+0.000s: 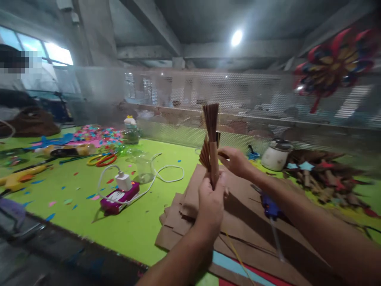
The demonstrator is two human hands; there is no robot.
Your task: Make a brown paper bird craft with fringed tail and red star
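My left hand (212, 194) is wrapped round the lower stem of a brown pleated-paper bundle (212, 123). The bundle stands upright, its folds fanning out at the top and on the left side, with a rolled paper handle below. Close to its right side is my right hand (236, 162), fingers curled in a pinch; whatever is between the fingertips is hidden. Below both hands lie stacked brown paper sheets (190, 186). A blue glue gun (270, 206) with a clear glue stick rests on the sheets, partly behind my right forearm.
A purple power strip (119, 198) with a white charger and cable sits left. Beyond are scissors (106, 159), paper scraps (95, 136), a clear cup (145, 169) and a yellow glue gun (25, 176). A white jar (276, 154) and brown paper pieces with stars (324, 174) lie right. A person sits far left.
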